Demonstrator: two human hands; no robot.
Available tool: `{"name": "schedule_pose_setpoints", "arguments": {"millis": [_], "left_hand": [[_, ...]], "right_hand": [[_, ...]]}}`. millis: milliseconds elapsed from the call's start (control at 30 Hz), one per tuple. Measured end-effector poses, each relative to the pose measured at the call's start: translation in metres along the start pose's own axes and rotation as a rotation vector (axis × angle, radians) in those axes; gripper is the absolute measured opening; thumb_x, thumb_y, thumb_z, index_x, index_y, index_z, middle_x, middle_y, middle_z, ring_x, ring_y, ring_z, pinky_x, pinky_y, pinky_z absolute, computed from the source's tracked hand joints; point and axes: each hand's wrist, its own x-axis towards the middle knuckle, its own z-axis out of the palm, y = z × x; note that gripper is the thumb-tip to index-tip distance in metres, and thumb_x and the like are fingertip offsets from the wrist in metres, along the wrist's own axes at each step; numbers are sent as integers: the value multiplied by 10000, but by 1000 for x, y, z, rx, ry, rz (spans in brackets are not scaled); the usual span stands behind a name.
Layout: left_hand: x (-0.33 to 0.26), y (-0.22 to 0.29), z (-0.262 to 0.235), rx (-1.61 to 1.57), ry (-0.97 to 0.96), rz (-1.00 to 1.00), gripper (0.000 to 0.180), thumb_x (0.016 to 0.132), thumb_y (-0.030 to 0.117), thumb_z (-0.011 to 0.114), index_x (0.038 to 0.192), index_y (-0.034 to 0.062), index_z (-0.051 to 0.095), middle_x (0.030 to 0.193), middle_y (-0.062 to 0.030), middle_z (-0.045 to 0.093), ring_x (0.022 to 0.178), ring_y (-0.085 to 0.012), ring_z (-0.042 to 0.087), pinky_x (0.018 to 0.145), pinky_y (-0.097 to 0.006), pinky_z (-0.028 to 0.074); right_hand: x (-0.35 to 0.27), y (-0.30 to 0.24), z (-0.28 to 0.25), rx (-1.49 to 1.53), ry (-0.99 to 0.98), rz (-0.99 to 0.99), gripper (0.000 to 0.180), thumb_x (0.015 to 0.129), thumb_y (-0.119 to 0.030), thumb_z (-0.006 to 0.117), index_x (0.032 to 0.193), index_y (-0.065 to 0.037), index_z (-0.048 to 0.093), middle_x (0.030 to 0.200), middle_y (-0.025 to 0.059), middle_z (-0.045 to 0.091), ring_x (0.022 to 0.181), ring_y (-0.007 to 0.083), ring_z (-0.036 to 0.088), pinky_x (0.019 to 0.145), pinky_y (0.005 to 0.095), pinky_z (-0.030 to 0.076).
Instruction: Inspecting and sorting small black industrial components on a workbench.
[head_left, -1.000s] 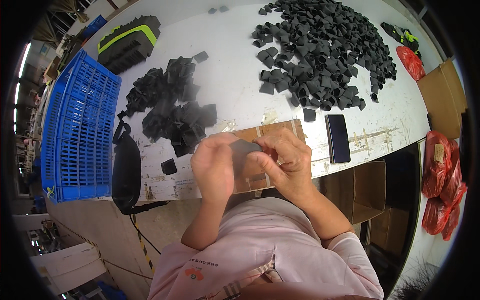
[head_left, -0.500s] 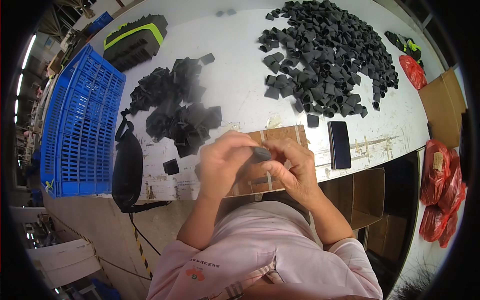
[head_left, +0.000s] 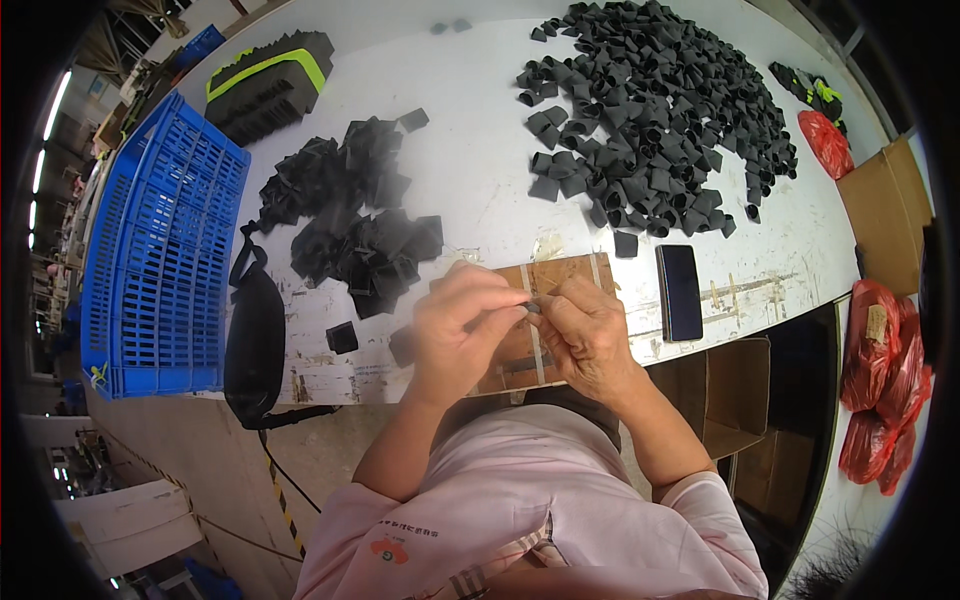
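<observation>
Over a brown wooden board [head_left: 512, 362] at the table's near edge, my two hands meet fingertip to fingertip. Between them is a small black piece of material [head_left: 533, 307], mostly covered by the fingers. My left hand [head_left: 455, 325] pinches it with thumb and forefinger; my right hand [head_left: 592, 328] grips it from the other side. To the left lie loose heaps of flat black pieces [head_left: 370, 255], with one single black square [head_left: 342, 337] nearer me. A large pile of black pieces folded into short open loops [head_left: 650, 110] spreads across the far right.
A blue plastic crate [head_left: 165, 250] stands at the left, beside a black pouch [head_left: 255, 340]. A phone [head_left: 680, 292] lies right of the board. Farther off is a black stack with a lime band [head_left: 270, 85]. Red bags [head_left: 875, 370] and a cardboard box [head_left: 885, 205] are at the right.
The black piece, earlier showing as a curved loop between my hands, is now mostly hidden. My right fingers have curled in closer, and the fingertips of both hands have come together.
</observation>
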Motion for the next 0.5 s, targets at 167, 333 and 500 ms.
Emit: {"name": "schedule_pose_setpoints", "arguments": {"millis": [167,333,500], "left_hand": [[-5,-4,10,37,140,170,133,669,-86,616,784,-19,616,699,-79,559,655,-170,520,582,-254,415],[-22,-25,2,110,277,50,81,740,-35,590,816,-9,601,751,-81,564,674,-186,535,598,-253,429],[-88,-82,-76,871,662,-569,370,748,80,592,1082,-29,480,1026,-202,495,974,-333,464,849,-392,367]], "right_hand": [[-2,-4,1,-48,-15,-46,149,597,24,621,725,-2,549,594,78,412,532,233,439,434,342,332],[11,1,-9,81,-148,80,42,719,-18,602,738,-12,564,583,64,444,514,192,429,427,303,315],[31,33,-19,640,298,678,279,878,-249,501,828,9,593,612,-27,457,531,45,361,468,197,258]]}}
